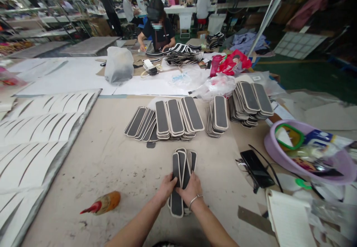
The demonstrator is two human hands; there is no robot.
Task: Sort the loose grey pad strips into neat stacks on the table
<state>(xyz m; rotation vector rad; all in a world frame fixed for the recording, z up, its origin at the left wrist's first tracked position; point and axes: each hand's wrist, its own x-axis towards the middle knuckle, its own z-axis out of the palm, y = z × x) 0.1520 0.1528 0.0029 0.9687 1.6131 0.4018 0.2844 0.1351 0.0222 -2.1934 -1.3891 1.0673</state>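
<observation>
A fanned bundle of dark, pale-edged strips is lying on the near middle of the tabletop, held between two hands. The left hand is gripping its left edge, and the right hand — a bracelet circling its wrist — is pressing in from the right; the fingers of both are closing on the strips, thumbs on top. Beyond them, stacks of similar strips are standing in a row. An orange bottle with a red tip is lying to the left, while a phone and a purple basin are resting to the right.
</observation>
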